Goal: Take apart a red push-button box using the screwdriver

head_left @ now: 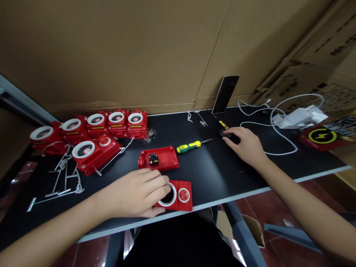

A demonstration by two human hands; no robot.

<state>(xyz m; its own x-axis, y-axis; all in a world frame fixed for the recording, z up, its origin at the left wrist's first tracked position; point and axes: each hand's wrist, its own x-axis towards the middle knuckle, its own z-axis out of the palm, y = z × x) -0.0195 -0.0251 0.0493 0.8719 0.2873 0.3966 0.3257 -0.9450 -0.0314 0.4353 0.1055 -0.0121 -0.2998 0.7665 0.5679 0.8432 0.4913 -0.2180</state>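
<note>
My left hand (139,193) is closed over the left end of a red cover (188,202) with a white ring and a round red lens, lying at the desk's front edge. Just behind it is an open red housing (167,157) with a black switch block (153,159) in it. My right hand (246,144) reaches farther back, thumb and fingers closed around a small black piece (222,132) whose kind I cannot make out. Right behind those fingertips lies a yellow-and-black tool handle (223,124). A green-and-yellow screwdriver (191,146) rests between the hands.
Several red boxes with white rings (96,119) stand at the left, with metal T-bars (59,193) and cords beside them. A phone (225,94) leans on the cardboard wall (133,55). White cable (292,148), a white charger (297,118) and a red item (319,138) lie right.
</note>
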